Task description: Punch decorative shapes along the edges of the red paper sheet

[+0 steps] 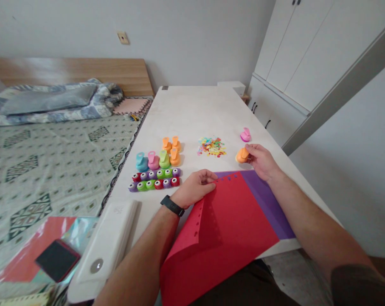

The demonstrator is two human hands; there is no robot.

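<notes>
Hands apart. Left hand [194,188] on holed edge of red paper [224,225] (pinching or just pressing, cannot tell), purple paper [265,204] beneath. Right hand [261,161] grips orange paper punch [242,155] on table [195,110], near paper bits [211,147]; other punches [154,178] lined up within reach.

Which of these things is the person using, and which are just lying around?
Being used:
- right hand on the orange punch
- left hand on the red paper
- purple paper under the red paper

Just lying around:
- pink punch
- other punches
- paper scraps
- bed
</notes>
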